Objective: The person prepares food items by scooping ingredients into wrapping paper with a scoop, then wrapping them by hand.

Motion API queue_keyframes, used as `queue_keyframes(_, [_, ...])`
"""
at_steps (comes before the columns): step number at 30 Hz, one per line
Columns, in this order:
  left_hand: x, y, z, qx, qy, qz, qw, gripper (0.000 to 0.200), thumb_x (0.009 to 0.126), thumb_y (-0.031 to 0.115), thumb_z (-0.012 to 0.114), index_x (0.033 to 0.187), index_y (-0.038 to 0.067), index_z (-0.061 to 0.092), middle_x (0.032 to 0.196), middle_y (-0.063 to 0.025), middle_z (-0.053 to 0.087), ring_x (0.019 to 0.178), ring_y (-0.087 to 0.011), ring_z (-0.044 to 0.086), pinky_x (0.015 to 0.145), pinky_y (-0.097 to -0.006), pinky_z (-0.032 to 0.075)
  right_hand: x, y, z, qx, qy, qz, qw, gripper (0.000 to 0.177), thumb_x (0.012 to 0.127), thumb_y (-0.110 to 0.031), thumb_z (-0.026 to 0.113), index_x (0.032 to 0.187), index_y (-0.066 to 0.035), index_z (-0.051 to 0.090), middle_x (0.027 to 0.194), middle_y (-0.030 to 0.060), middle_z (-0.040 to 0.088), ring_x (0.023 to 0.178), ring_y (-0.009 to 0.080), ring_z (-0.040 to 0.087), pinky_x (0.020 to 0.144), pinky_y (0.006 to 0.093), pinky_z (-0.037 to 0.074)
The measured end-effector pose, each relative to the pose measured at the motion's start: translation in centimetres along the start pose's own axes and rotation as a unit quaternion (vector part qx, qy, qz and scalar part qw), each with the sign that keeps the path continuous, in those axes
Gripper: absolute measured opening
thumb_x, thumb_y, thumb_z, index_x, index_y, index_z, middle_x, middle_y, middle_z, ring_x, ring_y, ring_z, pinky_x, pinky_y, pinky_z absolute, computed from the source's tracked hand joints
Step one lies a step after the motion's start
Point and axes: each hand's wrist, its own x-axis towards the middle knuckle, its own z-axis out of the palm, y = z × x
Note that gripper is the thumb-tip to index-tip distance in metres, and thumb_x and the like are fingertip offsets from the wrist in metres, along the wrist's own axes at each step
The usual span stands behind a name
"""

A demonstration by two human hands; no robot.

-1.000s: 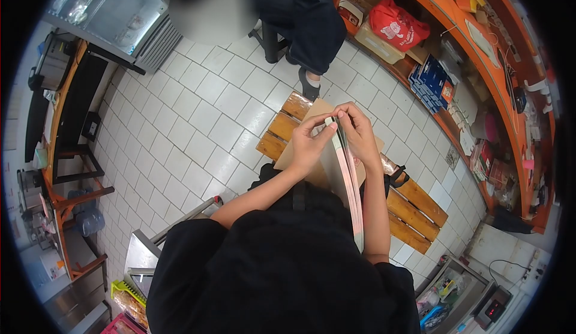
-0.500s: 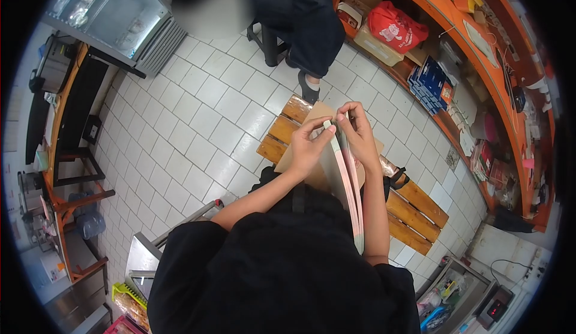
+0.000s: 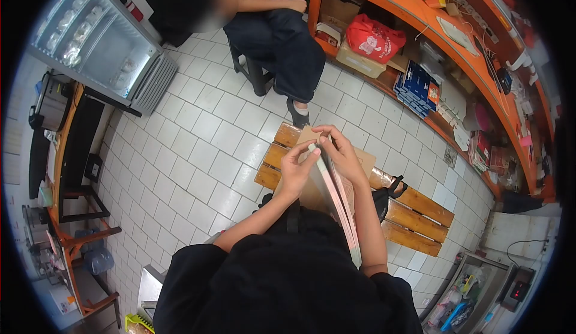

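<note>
The wooden bench runs across the centre of the frame, and your bundle of flat pink-edged sheets stands on edge above it, just right of centre. Your left hand pinches the outermost sheet's top corner; your right hand grips the rest — so the parting looks barely begun, with most sheets left to separate.

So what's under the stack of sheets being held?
A brown cardboard piece on the wooden bench shows beneath the stack of sheets. Its middle is hidden by the stack, the left hand and the right hand.
</note>
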Motion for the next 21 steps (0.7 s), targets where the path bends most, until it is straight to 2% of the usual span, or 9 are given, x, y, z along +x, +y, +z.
queue_keyframes(2, [0.1,0.1,-0.1,0.011,-0.004,0.002,1.0,0.027,0.08,0.007,0.06,0.106,-0.001,0.056,0.103,-0.0069,0.058,0.097,-0.0113,0.05,0.085,-0.0245,0.039,0.0,-0.2,0.0,0.01,0.001,0.001,1.0,0.022,0.086,-0.018,0.049,0.102,-0.005,0.055,0.095,0.0024,0.054,0.08,0.0093,0.045,0.069,0.0221,0.036])
queue_keyframes(6, [0.3,0.4,-0.2,-0.011,-0.012,-0.01,1.0,0.027,0.077,0.008,0.063,0.102,-0.002,0.059,0.1,-0.0078,0.059,0.095,-0.0125,0.052,0.082,-0.0249,0.039,0.0,0.8,-0.2,0.013,-0.001,-0.019,1.0,0.024,0.085,-0.021,0.051,0.104,-0.007,0.055,0.091,0.0014,0.052,0.081,0.0085,0.044,0.069,0.0219,0.036])
queue_keyframes(8, [0.5,0.1,-0.3,-0.007,-0.015,-0.016,1.0,0.027,0.077,0.008,0.063,0.103,-0.002,0.059,0.099,-0.008,0.06,0.094,-0.0123,0.052,0.082,-0.0247,0.039,0.0,1.0,-0.5,0.018,-0.022,0.036,0.999,0.025,0.081,-0.021,0.058,0.102,-0.007,0.055,0.088,0.0,0.05,0.085,0.009,0.044,0.075,0.0223,0.036])
queue_keyframes(14, [0.8,0.0,-0.3,-0.02,-0.037,-0.011,0.999,0.026,0.078,0.008,0.063,0.102,-0.001,0.06,0.098,-0.0076,0.06,0.092,-0.01,0.052,0.08,-0.0233,0.04,-0.5,-0.2,-1.0,0.085,-0.081,0.007,0.993,0.035,0.073,-0.014,0.068,0.102,-0.006,0.05,0.095,-0.0004,0.046,0.093,0.0096,0.041,0.085,0.0233,0.032])
queue_keyframes(18, [0.8,0.7,0.1,-0.04,-0.04,-0.028,0.998,0.026,0.078,0.008,0.063,0.102,-0.001,0.06,0.097,-0.0072,0.061,0.091,-0.0093,0.052,0.079,-0.0224,0.039,-0.7,0.3,-1.5,0.092,-0.092,0.0,0.992,0.036,0.073,-0.012,0.067,0.103,-0.007,0.048,0.097,-0.0001,0.043,0.095,0.0097,0.04,0.085,0.0238,0.031])
queue_keyframes(21, [0.9,0.6,0.0,-0.046,-0.043,-0.039,0.997,0.027,0.078,0.008,0.063,0.103,0.0,0.06,0.098,-0.0075,0.06,0.091,-0.0093,0.052,0.079,-0.0222,0.039,-0.7,0.6,-1.6,0.151,-0.104,0.032,0.983,0.034,0.073,-0.009,0.065,0.103,-0.007,0.048,0.096,0.0001,0.042,0.095,0.0102,0.04,0.085,0.0238,0.031])
